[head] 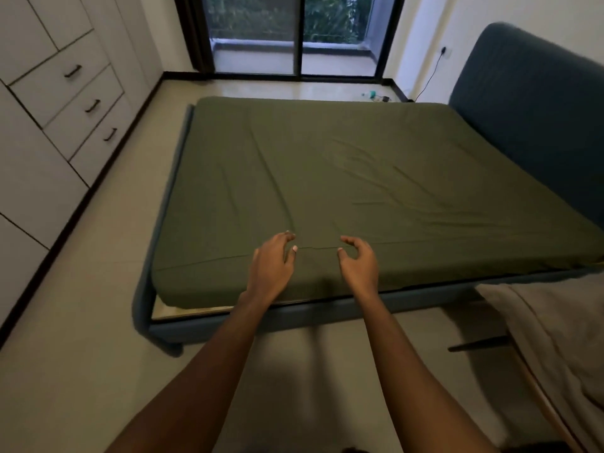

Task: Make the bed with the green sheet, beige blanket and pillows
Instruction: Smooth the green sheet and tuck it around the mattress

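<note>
The green sheet [359, 178] covers the whole mattress, with several creases running across its middle. My left hand [271, 266] and my right hand [358, 266] hover side by side over the near edge of the mattress, fingers curled and apart, holding nothing. The beige blanket [555, 338] lies bunched on a piece of furniture at the lower right, off the bed. No pillows are in view.
The blue bed frame [228, 322] has a padded headboard [529, 125] at the right. White wardrobe drawers [65, 109] line the left wall. A glass balcony door [294, 34] is at the far end. A cable and small items [376, 97] lie on the floor beyond the bed.
</note>
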